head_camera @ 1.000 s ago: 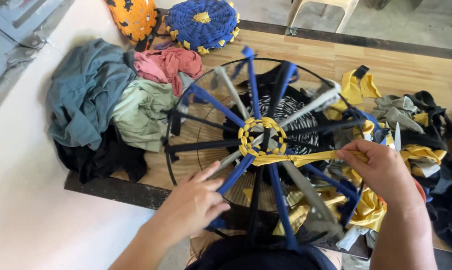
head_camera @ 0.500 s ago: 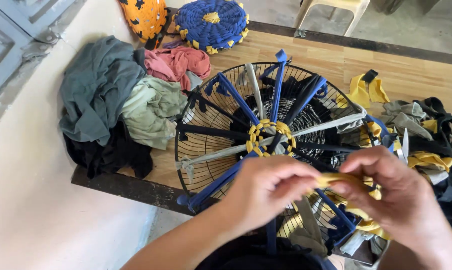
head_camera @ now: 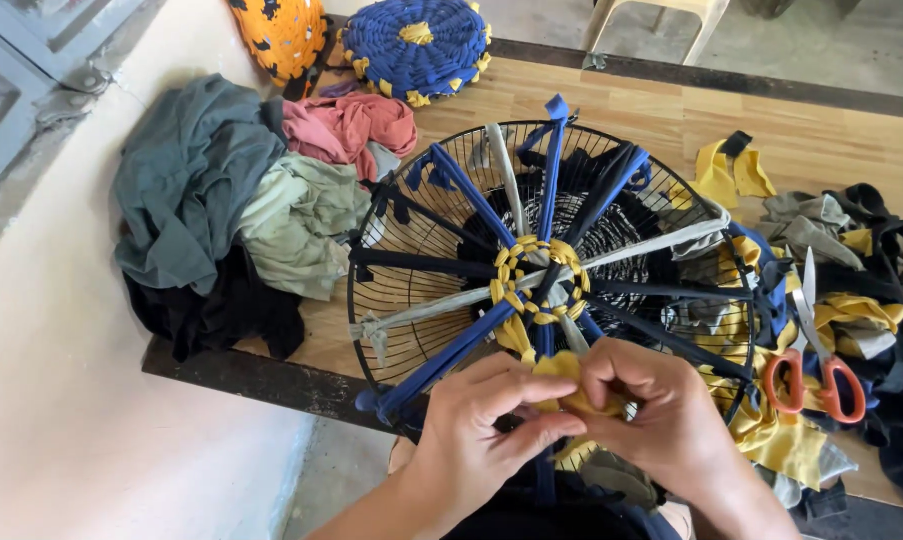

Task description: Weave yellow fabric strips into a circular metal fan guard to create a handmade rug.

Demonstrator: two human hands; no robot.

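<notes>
Your black wire frame (head_camera: 411, 300) carries blue, grey and black strips around a yellow woven ring (head_camera: 537, 280); orange-handled scissors (head_camera: 811, 370) right.

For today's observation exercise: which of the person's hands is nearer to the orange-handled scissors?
Right. The right hand pinches the yellow fabric strip just left of the scissors; the left hand holds the same strip farther left, beyond the right hand.

No packages, labels, signs, screens.
</notes>
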